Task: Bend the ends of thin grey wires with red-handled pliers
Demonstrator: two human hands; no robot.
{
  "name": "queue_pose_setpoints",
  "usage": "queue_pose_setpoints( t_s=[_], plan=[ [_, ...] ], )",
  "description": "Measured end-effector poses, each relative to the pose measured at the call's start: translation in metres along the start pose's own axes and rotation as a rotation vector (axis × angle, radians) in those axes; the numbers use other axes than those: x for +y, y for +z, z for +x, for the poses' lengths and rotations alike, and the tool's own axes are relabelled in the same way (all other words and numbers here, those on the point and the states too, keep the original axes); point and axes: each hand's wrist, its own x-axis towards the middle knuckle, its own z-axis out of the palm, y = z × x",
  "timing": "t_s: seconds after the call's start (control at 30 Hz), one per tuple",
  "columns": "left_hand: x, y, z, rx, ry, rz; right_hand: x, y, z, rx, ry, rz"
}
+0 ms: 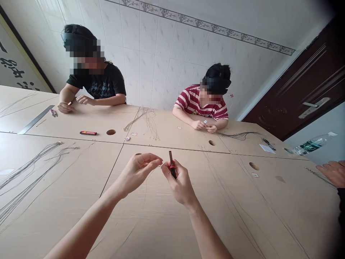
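Wire [154, 169], thin, pinched between thumb and forefinger of left hand [137, 171], centre of frame; free end points right, just short of the tool, slack trails down toward the table [188, 223]. Right hand [180, 184] clamped round a red-and-black hand tool [171, 162], long axis upright, tip above the fist. Hands close, not touching. Loose wire bundles [29, 169] lie at left of frame; striped-shirt person [201, 104] and black-shirt person [99, 84] sit at the far edge

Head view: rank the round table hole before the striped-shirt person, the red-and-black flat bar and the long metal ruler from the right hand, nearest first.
From the right hand, holding a red-handled tool:
1. Round table hole, just ahead, slightly right.
2. Red-and-black flat bar, farther off to the left.
3. Long metal ruler, beyond the bar, far left.
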Motion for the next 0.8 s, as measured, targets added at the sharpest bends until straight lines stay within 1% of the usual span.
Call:
queue_pose_setpoints(
  t_s=[0.1,0.3,0.43,0.6,0.8],
  plan=[
    [0.001,0.001,0.0,-0.019,-0.009,0.015,0.0,-0.001,0.0,0.005,0.002,0.008],
    [-0.009,0.002,-0.001,-0.02,-0.014,-0.023,-0.001,-0.006,0.001,0.028,-0.008,0.003],
    [-0.01,0.004,-0.001,0.011,0.01,0.036,0.002,-0.006,0.0,0.01,0.008,0.006],
    [-0.009,0.005,0.0,0.023,-0.002,0.118,0.003,-0.005,0.001,-0.01,0.015,0.003],
    [-0.01,0.006,0.0,0.036,-0.016,0.126,-0.001,-0.006,0.001,0.005,0.016,0.005]
  ],
)
